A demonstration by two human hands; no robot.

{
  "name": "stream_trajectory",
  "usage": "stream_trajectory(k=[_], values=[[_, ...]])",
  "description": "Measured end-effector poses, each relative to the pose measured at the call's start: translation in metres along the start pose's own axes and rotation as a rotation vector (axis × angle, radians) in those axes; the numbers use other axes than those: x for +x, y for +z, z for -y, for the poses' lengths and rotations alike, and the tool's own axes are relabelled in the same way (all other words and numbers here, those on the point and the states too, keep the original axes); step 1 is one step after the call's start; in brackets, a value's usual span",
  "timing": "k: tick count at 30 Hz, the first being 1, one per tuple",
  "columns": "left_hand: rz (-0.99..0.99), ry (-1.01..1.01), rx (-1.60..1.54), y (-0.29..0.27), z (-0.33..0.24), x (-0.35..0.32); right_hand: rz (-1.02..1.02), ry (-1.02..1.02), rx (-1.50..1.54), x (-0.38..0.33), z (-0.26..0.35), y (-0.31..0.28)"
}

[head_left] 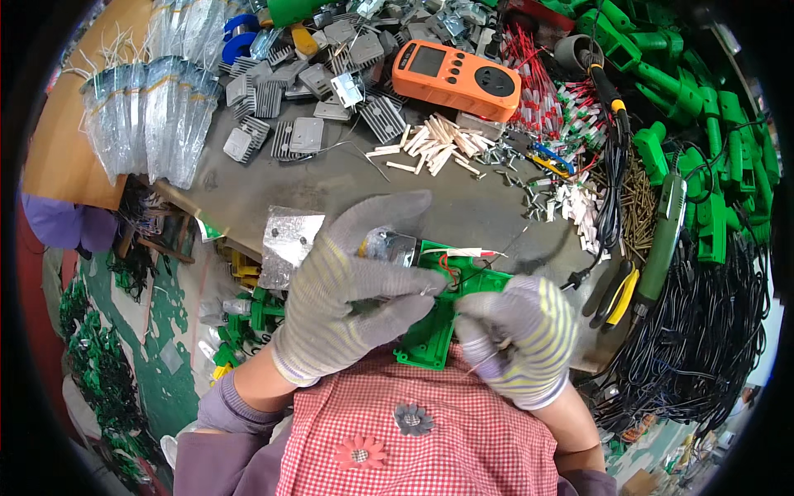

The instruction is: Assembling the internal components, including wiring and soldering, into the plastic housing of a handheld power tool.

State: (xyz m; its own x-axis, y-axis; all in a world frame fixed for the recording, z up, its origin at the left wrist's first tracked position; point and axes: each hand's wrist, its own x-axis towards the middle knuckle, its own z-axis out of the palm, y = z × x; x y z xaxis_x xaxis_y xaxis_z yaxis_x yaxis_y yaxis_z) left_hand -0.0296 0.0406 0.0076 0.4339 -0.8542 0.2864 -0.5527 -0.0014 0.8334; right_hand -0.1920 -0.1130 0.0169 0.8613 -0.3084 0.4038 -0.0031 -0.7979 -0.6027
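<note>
A green plastic tool housing half [426, 341] lies at the table's near edge, in front of my apron. My left hand [331, 302], in a grey striped glove, comes over its left side with thumb and forefinger pinched together; what lies between them is too small to name. Just right of the housing my gloved right hand [529, 331] is closed, fingers curled in, and its contents are hidden. Red wires [449, 266] and a white sleeve [463, 252] show inside the housing. Behind my left hand, a shiny cylindrical part [389, 246] is partly covered.
An orange meter [455, 76] stands at the back beside grey finned metal parts [306, 136]. White sticks [442, 142], screws [538, 198] and yellow-handled cutters [620, 298] lie about. At right are a green electric screwdriver [662, 240] and black cables [703, 322]; bagged parts [153, 107] lie left.
</note>
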Motion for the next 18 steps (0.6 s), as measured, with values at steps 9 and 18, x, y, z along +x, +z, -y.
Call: stream_trajectory(k=[9, 18], values=[[-0.093, -0.108, -0.113, 0.010, -0.006, 0.006, -0.091, 0.117, 0.022, -0.008, 0.005, 0.038], [-0.203, -0.307, -0.303, 0.003, -0.004, -0.007, -0.057, 0.155, -0.011, -0.008, 0.008, 0.039]])
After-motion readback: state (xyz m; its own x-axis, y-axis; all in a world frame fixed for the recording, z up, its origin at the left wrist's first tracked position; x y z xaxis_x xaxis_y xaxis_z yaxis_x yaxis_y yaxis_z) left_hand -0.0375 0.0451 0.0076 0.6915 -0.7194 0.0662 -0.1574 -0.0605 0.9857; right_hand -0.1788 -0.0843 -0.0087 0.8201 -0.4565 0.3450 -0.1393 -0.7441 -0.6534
